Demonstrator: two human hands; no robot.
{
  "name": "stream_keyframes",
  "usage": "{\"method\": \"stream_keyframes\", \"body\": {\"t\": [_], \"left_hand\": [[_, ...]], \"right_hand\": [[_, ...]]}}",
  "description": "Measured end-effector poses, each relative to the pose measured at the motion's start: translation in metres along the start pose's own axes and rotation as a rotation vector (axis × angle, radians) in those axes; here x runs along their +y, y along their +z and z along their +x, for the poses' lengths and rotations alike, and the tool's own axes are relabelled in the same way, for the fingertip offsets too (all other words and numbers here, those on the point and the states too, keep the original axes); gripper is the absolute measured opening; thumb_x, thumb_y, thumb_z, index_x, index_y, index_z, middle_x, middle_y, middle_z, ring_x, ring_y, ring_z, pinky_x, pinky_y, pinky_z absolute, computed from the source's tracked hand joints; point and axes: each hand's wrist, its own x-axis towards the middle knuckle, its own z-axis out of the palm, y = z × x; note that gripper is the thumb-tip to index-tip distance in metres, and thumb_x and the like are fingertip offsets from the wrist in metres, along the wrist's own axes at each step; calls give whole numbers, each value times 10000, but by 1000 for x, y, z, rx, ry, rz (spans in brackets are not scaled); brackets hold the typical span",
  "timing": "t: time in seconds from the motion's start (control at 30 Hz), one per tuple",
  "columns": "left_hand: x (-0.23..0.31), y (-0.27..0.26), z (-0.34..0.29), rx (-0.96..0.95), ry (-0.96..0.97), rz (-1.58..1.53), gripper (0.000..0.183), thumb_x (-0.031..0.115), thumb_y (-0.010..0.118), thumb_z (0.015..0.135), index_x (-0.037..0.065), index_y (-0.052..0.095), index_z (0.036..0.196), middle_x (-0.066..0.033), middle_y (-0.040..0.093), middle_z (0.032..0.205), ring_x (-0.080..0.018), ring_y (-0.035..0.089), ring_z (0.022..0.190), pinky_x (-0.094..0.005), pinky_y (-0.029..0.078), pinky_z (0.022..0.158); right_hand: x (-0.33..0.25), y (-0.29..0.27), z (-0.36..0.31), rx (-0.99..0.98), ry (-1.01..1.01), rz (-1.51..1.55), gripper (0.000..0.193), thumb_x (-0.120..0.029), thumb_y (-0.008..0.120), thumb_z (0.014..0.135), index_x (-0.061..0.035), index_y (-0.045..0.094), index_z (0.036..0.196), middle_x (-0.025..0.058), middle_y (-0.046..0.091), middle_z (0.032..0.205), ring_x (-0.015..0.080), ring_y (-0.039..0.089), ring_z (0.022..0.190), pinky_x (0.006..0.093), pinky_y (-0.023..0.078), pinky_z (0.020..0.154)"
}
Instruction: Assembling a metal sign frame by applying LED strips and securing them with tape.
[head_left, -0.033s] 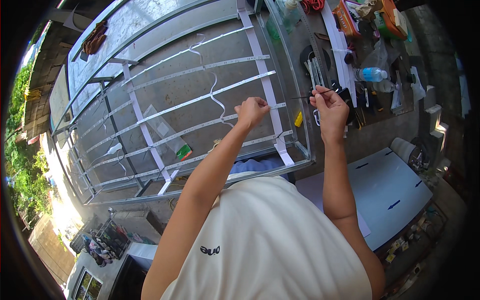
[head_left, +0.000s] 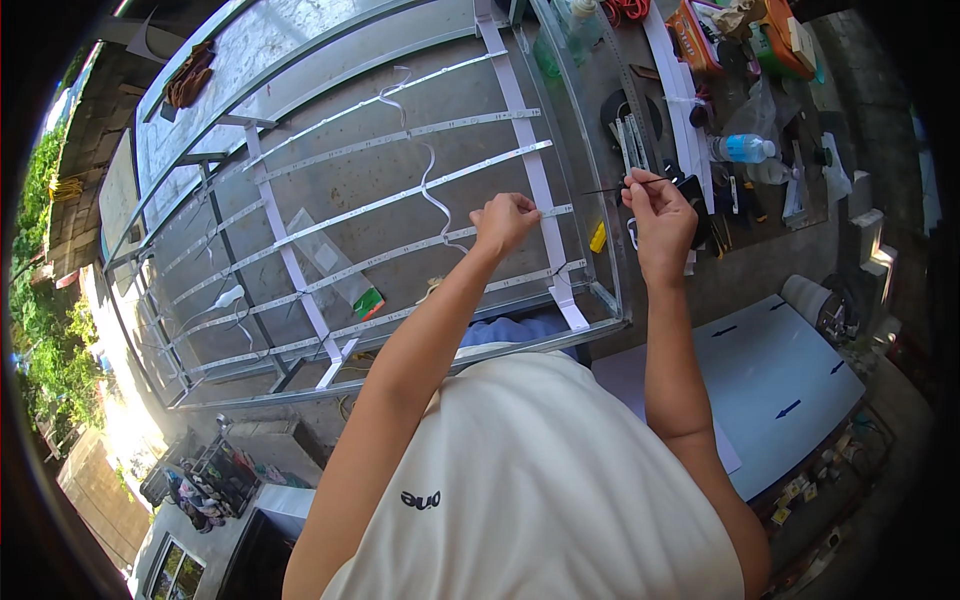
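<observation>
My left hand [head_left: 503,221] is closed in a pinch over a white LED strip [head_left: 400,257], right beside the pale crossbar [head_left: 549,240] of a metal frame. Its fingertips touch the strip close to that bar, though they partly hide the spot. Off the frame's right side, my right hand [head_left: 664,225] is raised and pinches a thin black cable tie [head_left: 603,191] between thumb and fingers. The tie's loose end points left toward the frame. Several more LED strips run across the frame, and a loose white wire [head_left: 428,185] curls over them.
A metal frame edge [head_left: 480,345] runs before my body. Under the strips lies a clear plastic packet [head_left: 335,265]. To the right are a water bottle [head_left: 745,149], a steel ruler [head_left: 630,95], an orange container [head_left: 697,45] and a yellow item [head_left: 598,238]. A white panel [head_left: 770,390] lies lower right.
</observation>
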Motion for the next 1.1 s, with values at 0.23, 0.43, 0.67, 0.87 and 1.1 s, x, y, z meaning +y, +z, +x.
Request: {"method": "stream_keyframes", "body": {"t": [0.23, 0.43, 0.67, 0.87, 1.1], "left_hand": [[0, 1, 0, -4, -1, 0, 274, 357, 802, 839, 132, 801, 997, -55, 798, 971, -245, 735, 957, -490, 374, 955], [3, -1, -6, 30, 8, -67, 237, 319, 781, 817, 128, 806, 954, -106, 788, 901, -283, 725, 940, -462, 327, 993], [3, -2, -3, 27, 21, -36, 256, 320, 777, 816, 130, 798, 986, -116, 784, 910, -298, 722, 961, -466, 326, 988], [1, -3, -3, 4, 50, 11, 263, 357, 806, 824, 139, 792, 970, -108, 787, 934, -283, 724, 962, -464, 332, 956], [0, -2, -7, 20, 76, -39, 265, 339, 797, 823, 126, 783, 980, -98, 786, 921, -275, 733, 941, -455, 329, 965]], "right_hand": [[8, 48, -12, -18, -700, -583, 213, 71, 683, 874, -9, 703, 1070, 137, 711, 986, 347, 713, 926, 389, 590, 807], [38, 71, -6, -33, -775, -666, 240, 85, 655, 879, -18, 685, 1094, 143, 714, 1038, 350, 718, 946, 416, 587, 809], [88, 83, 5, -125, -445, -792, 129, 25, 601, 917, -16, 654, 1027, 193, 714, 1008, 383, 708, 908, 474, 563, 793], [103, 80, 11, -172, -79, -755, 79, -84, 643, 941, -41, 660, 1004, 186, 730, 880, 404, 710, 893, 510, 538, 821], [102, 73, 18, -291, 18, -818, 132, -129, 648, 943, -47, 636, 1045, 206, 735, 1010, 417, 699, 1006, 493, 531, 894]]}}
